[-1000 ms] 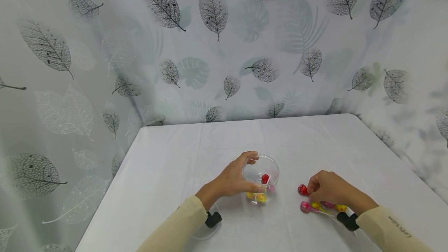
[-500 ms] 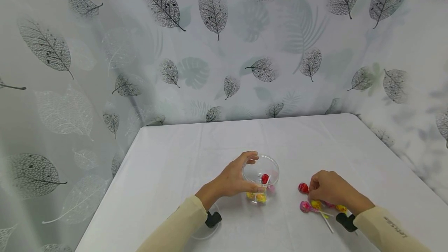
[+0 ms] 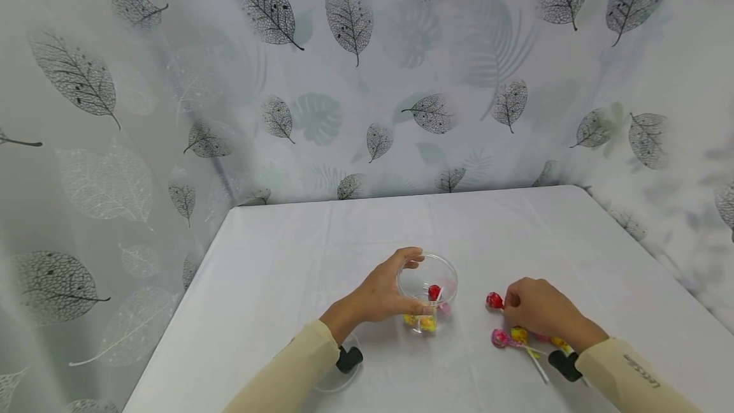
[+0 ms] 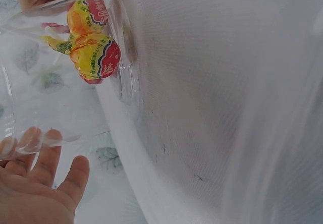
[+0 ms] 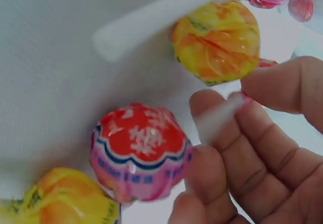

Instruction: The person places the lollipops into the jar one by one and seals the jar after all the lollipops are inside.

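My left hand grips a clear round jar from its left side, thumb in front and fingers behind. Inside the jar are a red lollipop, a pink one and yellow ones; two yellow lollipops show through the wall in the left wrist view. My right hand pinches the stick of another red lollipop between thumb and fingers, its head pointing left. Just below that hand lie a pink lollipop and a yellow lollipop, with more partly hidden under the hand.
A clear round lid lies on the white-covered table beneath my left wrist. Leaf-printed curtains stand behind the table and along both sides. Several loose lollipops and white sticks lie around my right wrist.
The red lollipop in my right hand has shifted slightly up and left, and the hand has drawn back a little from the others. My left hand and the jar have stayed in place.
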`<action>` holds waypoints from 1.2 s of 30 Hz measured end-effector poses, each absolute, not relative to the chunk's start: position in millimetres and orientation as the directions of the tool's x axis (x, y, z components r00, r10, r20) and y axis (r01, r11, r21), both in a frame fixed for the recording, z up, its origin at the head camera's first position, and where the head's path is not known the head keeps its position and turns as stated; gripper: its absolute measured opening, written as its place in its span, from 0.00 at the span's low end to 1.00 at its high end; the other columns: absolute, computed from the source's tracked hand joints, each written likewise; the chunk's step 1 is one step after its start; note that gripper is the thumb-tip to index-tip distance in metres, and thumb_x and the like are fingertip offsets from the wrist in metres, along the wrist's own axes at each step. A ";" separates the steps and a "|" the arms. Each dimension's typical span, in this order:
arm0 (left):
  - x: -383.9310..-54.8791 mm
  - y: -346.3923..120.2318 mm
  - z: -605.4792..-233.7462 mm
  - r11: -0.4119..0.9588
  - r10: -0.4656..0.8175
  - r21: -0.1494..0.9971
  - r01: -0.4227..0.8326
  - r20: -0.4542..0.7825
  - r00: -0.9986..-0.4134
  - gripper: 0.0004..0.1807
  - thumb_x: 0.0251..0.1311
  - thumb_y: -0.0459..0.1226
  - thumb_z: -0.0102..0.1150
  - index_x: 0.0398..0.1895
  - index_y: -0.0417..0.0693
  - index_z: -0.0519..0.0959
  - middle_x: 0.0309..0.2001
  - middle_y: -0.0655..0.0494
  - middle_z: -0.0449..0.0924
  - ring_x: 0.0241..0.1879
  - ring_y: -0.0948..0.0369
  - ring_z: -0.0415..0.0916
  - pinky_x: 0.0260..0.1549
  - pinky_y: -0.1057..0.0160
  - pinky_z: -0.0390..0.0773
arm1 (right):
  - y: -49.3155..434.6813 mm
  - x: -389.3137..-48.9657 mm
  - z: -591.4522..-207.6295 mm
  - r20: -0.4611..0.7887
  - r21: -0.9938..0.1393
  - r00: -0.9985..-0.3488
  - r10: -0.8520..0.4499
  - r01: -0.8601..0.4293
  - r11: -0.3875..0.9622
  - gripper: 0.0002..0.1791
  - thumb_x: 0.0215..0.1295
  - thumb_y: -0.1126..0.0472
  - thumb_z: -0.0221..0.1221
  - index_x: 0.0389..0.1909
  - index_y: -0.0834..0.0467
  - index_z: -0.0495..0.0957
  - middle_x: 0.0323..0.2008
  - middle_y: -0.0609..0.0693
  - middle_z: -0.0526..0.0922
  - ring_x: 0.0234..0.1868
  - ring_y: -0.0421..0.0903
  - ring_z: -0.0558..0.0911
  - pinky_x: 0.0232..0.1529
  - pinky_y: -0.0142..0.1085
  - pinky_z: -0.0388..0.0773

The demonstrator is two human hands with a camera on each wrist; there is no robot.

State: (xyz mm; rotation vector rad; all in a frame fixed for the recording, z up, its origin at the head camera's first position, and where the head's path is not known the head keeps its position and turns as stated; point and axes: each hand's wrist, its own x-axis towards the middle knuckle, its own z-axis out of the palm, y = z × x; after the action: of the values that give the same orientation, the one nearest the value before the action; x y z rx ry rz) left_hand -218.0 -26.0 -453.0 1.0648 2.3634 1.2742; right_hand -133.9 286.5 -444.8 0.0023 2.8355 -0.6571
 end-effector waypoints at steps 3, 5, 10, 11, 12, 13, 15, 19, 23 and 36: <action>-218.3 -25.7 -453.3 0.360 0.702 0.796 0.487 0.113 -0.703 0.54 0.53 0.50 0.81 0.80 0.56 0.58 0.72 0.67 0.70 0.72 0.64 0.68 0.71 0.42 0.66 | 287.5 -134.0 -443.1 -0.187 -0.445 -0.981 -0.054 0.036 0.895 0.05 0.62 0.63 0.65 0.28 0.53 0.80 0.25 0.46 0.78 0.26 0.43 0.75 0.27 0.35 0.73; -218.4 -25.6 -453.4 0.364 0.700 0.794 0.486 0.111 -0.705 0.55 0.53 0.50 0.81 0.80 0.56 0.58 0.72 0.67 0.70 0.72 0.64 0.68 0.71 0.42 0.66 | 288.3 -134.3 -440.8 -0.162 -0.461 -0.985 -0.054 0.027 0.887 0.04 0.62 0.63 0.66 0.29 0.54 0.82 0.27 0.45 0.80 0.27 0.43 0.75 0.29 0.35 0.75; -218.1 -25.6 -453.3 0.361 0.700 0.797 0.483 0.111 -0.706 0.55 0.53 0.50 0.81 0.80 0.57 0.58 0.72 0.67 0.70 0.72 0.64 0.68 0.71 0.41 0.66 | 290.2 -135.8 -434.0 -0.118 -0.513 -0.992 -0.035 0.030 0.858 0.01 0.63 0.63 0.66 0.33 0.57 0.85 0.33 0.48 0.85 0.33 0.45 0.79 0.37 0.41 0.83; -218.1 -25.6 -453.3 0.358 0.700 0.801 0.480 0.110 -0.706 0.54 0.53 0.50 0.81 0.80 0.57 0.58 0.72 0.68 0.69 0.72 0.64 0.68 0.70 0.41 0.66 | 290.5 -136.0 -433.1 -0.110 -0.520 -0.994 -0.029 0.033 0.854 0.02 0.64 0.63 0.66 0.34 0.57 0.86 0.34 0.48 0.86 0.34 0.45 0.80 0.38 0.42 0.84; -218.0 -25.7 -453.1 0.355 0.700 0.804 0.477 0.109 -0.706 0.55 0.53 0.50 0.81 0.80 0.57 0.58 0.72 0.68 0.69 0.72 0.64 0.68 0.70 0.42 0.67 | 290.7 -135.9 -432.2 -0.107 -0.527 -0.994 -0.021 0.039 0.849 0.02 0.64 0.63 0.66 0.35 0.57 0.86 0.36 0.49 0.87 0.35 0.46 0.81 0.39 0.43 0.85; -217.9 -25.8 -453.0 0.353 0.699 0.807 0.472 0.108 -0.707 0.55 0.53 0.51 0.81 0.80 0.57 0.58 0.72 0.69 0.69 0.72 0.64 0.68 0.70 0.42 0.67 | 291.0 -135.7 -431.5 -0.101 -0.533 -0.995 -0.018 0.038 0.845 0.02 0.65 0.63 0.67 0.36 0.58 0.87 0.37 0.50 0.87 0.36 0.46 0.81 0.40 0.44 0.85; -217.6 -25.9 -452.7 0.349 0.698 0.814 0.465 0.105 -0.708 0.55 0.53 0.51 0.81 0.80 0.56 0.58 0.72 0.69 0.69 0.72 0.65 0.68 0.70 0.43 0.68 | 291.2 -135.0 -430.0 -0.097 -0.549 -0.995 -0.008 0.047 0.835 0.03 0.66 0.63 0.67 0.37 0.57 0.87 0.38 0.50 0.87 0.38 0.47 0.82 0.41 0.45 0.86; -217.1 -26.1 -452.3 0.348 0.694 0.819 0.455 0.101 -0.713 0.55 0.52 0.52 0.81 0.80 0.56 0.59 0.72 0.71 0.69 0.71 0.65 0.68 0.70 0.43 0.68 | 291.0 -133.8 -426.2 -0.100 -0.584 -0.995 0.011 0.068 0.809 0.04 0.67 0.61 0.68 0.39 0.57 0.87 0.41 0.51 0.88 0.40 0.48 0.83 0.42 0.46 0.86; -217.3 -25.9 -452.7 0.352 0.694 0.815 0.460 0.103 -0.713 0.55 0.52 0.52 0.81 0.80 0.56 0.59 0.72 0.70 0.69 0.71 0.65 0.68 0.70 0.43 0.68 | 290.3 -133.7 -422.4 -0.107 -0.616 -0.994 0.035 0.094 0.782 0.05 0.67 0.59 0.68 0.40 0.56 0.87 0.42 0.51 0.88 0.41 0.48 0.83 0.42 0.46 0.85; -216.6 -25.7 -452.2 0.354 0.690 0.821 0.447 0.093 -0.718 0.55 0.52 0.53 0.80 0.80 0.57 0.59 0.72 0.71 0.69 0.72 0.65 0.68 0.70 0.42 0.67 | 284.1 -132.3 -409.8 -0.068 -0.703 -0.996 0.058 0.089 0.706 0.10 0.70 0.58 0.66 0.45 0.58 0.88 0.43 0.53 0.90 0.41 0.49 0.83 0.37 0.39 0.79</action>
State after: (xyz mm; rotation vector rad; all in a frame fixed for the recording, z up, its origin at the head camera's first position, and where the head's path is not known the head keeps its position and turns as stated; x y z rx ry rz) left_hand -216.6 -25.7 -452.2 1.0148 2.3502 1.2961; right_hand -132.3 284.1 -409.8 0.1241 2.8635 -1.1830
